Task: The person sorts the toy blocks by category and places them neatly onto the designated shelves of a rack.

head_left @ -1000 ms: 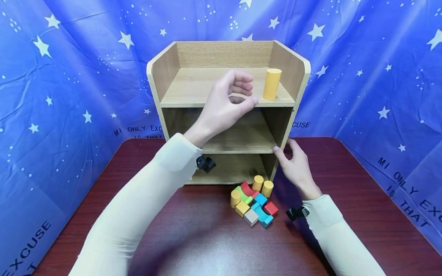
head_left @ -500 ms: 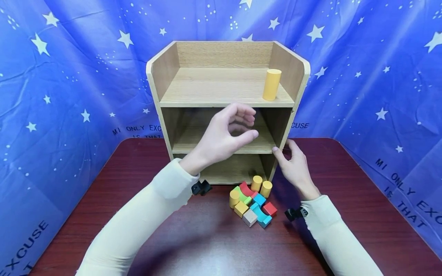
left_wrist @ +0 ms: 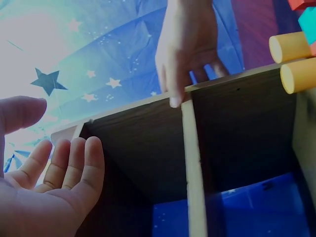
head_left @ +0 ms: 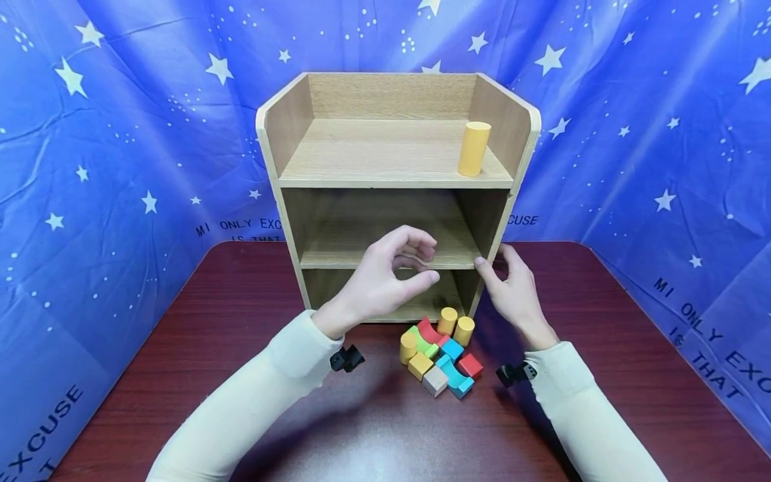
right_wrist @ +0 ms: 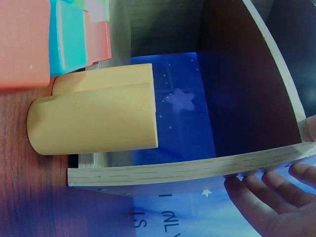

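Left hand (head_left: 385,274) sank; blocks (head_left: 452,349) lie below both hands (head_left: 515,294).

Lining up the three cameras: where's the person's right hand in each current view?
Head: right hand right of centre, at the side of the wooden shelf unit.
Left wrist: upper middle, entering from the top edge.
Right wrist: lower right corner, cut off by the frame.
Shared landmark: paired yellow cylinders, below and left of the hand in head, upper right in left wrist, left in right wrist.
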The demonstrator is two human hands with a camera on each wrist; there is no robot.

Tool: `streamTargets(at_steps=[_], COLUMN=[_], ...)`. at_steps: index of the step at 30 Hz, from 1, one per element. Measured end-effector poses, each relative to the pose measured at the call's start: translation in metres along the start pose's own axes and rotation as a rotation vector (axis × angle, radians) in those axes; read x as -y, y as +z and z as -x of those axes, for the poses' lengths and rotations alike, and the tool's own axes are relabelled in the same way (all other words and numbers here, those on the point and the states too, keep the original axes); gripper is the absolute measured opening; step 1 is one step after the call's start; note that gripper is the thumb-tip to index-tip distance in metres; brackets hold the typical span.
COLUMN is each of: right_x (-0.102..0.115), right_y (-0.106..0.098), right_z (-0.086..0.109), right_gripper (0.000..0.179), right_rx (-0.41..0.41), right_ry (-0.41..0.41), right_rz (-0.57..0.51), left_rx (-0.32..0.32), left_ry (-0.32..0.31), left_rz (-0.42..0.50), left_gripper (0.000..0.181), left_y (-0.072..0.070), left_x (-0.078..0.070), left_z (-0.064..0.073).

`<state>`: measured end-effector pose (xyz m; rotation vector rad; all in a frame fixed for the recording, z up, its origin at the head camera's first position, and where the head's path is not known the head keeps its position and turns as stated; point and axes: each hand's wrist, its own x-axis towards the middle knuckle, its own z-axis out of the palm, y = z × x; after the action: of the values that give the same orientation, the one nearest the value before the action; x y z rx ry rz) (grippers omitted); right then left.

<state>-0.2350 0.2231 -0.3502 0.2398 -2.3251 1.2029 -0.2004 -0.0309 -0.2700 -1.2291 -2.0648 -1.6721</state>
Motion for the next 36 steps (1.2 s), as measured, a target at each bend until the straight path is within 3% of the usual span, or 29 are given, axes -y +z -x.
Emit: streamTargets(at_steps=[18,26,36], right_x=[0.0,0.001,0.0], right_y=[0.001,0.001,0.001], right_z=[0.0,0.0,0.0], right_gripper=[0.043,0.042,0.043], right_rx=[-0.002,-0.008,-0.004], right_ry=[-0.002,0.0,0.005], right_rz=[-0.019,-0.014,-0.005], left_rx=[0.017,0.013,0.022], left_ry=[-0.084,-0.136,-0.202], left_rz=[-0.05,-0.025,0.024], left_gripper=[0.036,0.037,0.033], left_y=[0.007,0.009,0.008], left_x=[0.03,0.04,0.02], left_z=[0.031,0.046,0.058])
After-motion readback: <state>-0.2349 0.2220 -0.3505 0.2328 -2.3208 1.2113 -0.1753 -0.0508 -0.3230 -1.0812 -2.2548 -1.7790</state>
